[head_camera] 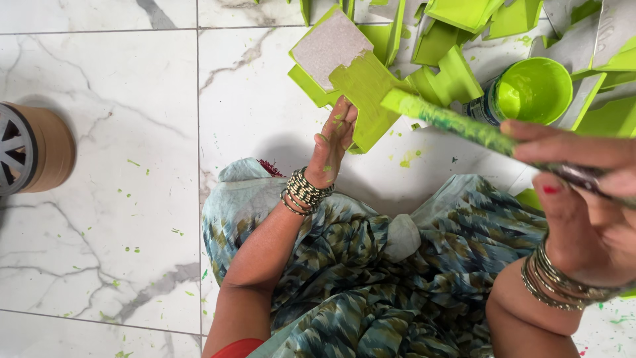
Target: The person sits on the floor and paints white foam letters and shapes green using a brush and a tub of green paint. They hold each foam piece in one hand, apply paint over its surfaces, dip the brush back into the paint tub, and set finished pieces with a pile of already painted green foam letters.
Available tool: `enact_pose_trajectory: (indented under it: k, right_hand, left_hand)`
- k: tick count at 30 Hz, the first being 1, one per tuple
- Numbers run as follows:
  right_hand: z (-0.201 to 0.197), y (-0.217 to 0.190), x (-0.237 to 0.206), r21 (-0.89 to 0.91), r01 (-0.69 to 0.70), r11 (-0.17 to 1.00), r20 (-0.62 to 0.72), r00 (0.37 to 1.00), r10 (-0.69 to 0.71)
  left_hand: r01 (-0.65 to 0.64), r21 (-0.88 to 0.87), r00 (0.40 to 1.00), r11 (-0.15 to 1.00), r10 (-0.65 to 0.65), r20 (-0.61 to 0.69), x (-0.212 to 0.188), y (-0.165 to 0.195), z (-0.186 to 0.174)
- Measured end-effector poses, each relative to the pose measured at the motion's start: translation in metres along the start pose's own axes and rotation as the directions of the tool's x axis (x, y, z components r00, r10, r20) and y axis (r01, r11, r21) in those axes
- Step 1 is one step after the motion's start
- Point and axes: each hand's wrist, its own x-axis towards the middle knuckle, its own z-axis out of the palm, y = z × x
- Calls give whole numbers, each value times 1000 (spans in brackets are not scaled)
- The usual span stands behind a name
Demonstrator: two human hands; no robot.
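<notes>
My left hand point(333, 142) is gripping a green-painted wooden piece point(363, 99), while my right hand point(583, 199) is closing around a paint-smeared brush point(457, 122) beside the paint can point(530, 89).

We see a white marble-look tiled floor point(99, 99) with grey veins and thin grout lines, green paint specks scattered across it, bright even light, a brown cylinder point(33, 149) at our left.

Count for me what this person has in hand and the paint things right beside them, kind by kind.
Green-painted cutout piece, held in left hand: 1
Paintbrush, held in right hand: 1
Open paint can: 1
Total: 3
More painted pieces lie piled behind, too overlapped to count.
</notes>
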Motion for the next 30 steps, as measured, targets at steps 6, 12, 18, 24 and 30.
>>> enact_pose_trajectory:
  k: [6, 12, 18, 24, 30]
  right_hand:
    - [-16, 7, -10, 120, -111, 987, 44, 993, 106]
    - [-8, 10, -2, -10, -81, 997, -73, 994, 80]
    - [-3, 19, 3, 73, -101, 992, -85, 991, 107]
    - [-43, 49, -21, -86, -113, 990, -96, 990, 105]
    - [-18, 92, 4, 147, 40, 988, -282, 960, 3]
  left_hand:
    - [-41, -6, 999, 999, 41, -7, 1, 5, 1]
    - [-40, -42, 999, 998, 40, -7, 3, 5, 3]
    - [-29, -176, 999, 984, 25, -27, 8, 20, 7]
    - [-33, -292, 999, 956, 30, -16, 13, 37, 18]
    - [12, -420, 998, 908, -34, -46, 18, 49, 21]
